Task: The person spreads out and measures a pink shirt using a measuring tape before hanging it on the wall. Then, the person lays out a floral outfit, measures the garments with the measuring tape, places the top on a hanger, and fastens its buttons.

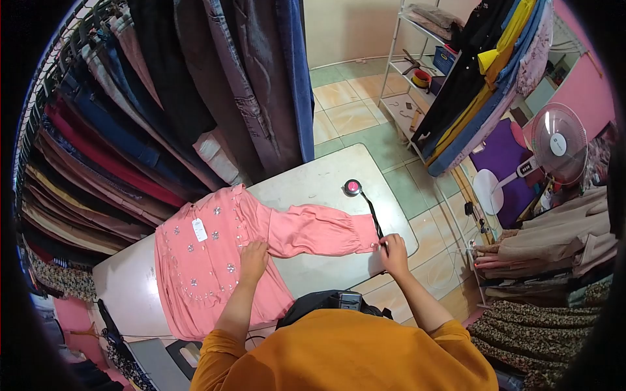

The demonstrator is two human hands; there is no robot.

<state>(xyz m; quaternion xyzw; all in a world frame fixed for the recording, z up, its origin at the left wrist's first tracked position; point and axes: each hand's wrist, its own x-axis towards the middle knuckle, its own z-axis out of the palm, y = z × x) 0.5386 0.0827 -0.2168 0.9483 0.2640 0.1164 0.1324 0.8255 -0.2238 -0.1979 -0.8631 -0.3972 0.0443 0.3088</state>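
Observation:
A pink blouse [215,260] with silvery flower decorations and a white tag [199,229] lies on the white table, one sleeve [319,229] stretched out to the right. My left hand [254,260] rests on the blouse near where the sleeve joins the body, fingers laid on the cloth. At the cuff, my right hand [394,254] pinches the black band of a tape measure [352,188]. Its round case, black with a pink centre, sits on the table beyond the sleeve, and the band runs from it along the cuff's end.
Trousers on hangers [150,130] crowd the left side, reaching the white table [313,176]. Across the tiled floor stands a white shelf rack [407,81] with hanging garments. A fan [559,144] is at the right, above more folded and hanging clothes [554,247].

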